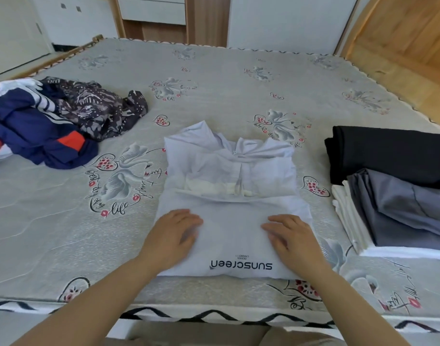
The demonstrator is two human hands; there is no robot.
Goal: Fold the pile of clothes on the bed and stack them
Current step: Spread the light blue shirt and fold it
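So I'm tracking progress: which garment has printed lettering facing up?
The pale lilac garment under both hands, printed "sunscreen". The black and grey folded pieces at right show no lettering.

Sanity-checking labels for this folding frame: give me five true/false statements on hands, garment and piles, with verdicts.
1. Both hands lie flat on the pale lilac garment. True: left hand and right hand rest on it with straight fingers.
2. The garment's printed word reads upside down from the camera. True.
3. The folded stack sits to the person's left. False: it is on the right; the unfolded pile is on the left.
4. The top item of the folded stack is white. False: grey and black pieces lie on top, with white ones beneath.
5. The right hand holds the navy jacket. False: the jacket lies untouched in the unfolded pile.
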